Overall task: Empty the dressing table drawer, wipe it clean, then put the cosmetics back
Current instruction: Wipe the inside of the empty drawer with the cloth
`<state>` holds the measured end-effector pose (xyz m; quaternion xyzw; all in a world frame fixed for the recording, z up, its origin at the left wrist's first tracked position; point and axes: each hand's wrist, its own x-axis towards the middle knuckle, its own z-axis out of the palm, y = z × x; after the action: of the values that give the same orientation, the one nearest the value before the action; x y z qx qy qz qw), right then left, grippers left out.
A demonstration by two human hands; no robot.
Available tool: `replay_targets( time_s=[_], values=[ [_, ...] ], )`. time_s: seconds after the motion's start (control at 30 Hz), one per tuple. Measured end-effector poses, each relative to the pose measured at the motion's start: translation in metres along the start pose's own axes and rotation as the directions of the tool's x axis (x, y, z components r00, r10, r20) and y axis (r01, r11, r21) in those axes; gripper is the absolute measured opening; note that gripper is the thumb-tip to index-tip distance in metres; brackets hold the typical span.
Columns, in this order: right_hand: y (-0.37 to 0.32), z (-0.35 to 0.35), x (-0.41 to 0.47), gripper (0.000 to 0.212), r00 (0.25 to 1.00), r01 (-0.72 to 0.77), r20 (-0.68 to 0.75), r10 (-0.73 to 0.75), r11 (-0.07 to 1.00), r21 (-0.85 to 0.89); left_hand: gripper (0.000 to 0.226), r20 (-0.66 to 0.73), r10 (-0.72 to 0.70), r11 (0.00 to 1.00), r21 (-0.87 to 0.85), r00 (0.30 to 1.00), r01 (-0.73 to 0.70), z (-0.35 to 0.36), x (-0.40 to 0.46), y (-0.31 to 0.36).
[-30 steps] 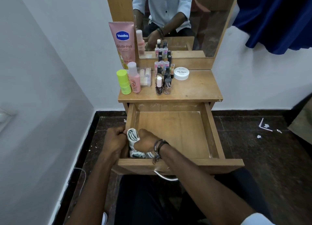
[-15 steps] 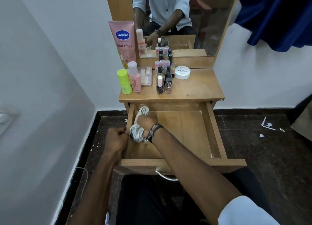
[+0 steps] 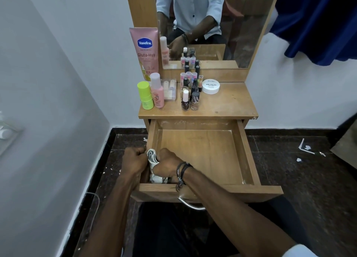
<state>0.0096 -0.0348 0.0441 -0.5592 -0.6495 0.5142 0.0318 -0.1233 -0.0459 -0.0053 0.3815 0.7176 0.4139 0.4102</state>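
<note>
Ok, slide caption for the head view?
Right hand wipes the emptied drawer's near-left corner with a cloth; left hand grips its side.

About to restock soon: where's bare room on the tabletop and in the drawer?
Tabletop: bare right of the nail polish tub; left half crowded with bottles. Drawer: floor bare except the near-left corner, where both hands hold the cloth.

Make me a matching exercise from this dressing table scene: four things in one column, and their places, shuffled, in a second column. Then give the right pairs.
Things
1. cloth
2. Vaseline tube
3. white nail polish jar
4. green bottle

Places
A. leaning against the mirror frame, back left of the tabletop
B. front left edge of the tabletop, beside the pink bottle
C. inside the drawer, near left corner, gripped by the right hand
D. right of the nail polish bottles

Pairs: 1-C, 2-A, 3-D, 4-B
</note>
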Motion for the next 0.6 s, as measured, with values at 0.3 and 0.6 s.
replay_targets(
  time_s=[0.3,0.6],
  values=[
    [-0.017,-0.006,0.055,0.018,0.974,0.091,-0.219,-0.054,0.983,0.161,0.032,0.002,0.141,0.979,0.148,0.990,-0.140,0.000,-0.006,0.004],
    [-0.010,-0.020,0.075,0.028,0.939,0.213,-0.318,-0.127,0.944,0.252,0.032,-0.015,0.170,0.951,0.263,0.985,-0.160,0.000,-0.012,0.010]
  ],
)
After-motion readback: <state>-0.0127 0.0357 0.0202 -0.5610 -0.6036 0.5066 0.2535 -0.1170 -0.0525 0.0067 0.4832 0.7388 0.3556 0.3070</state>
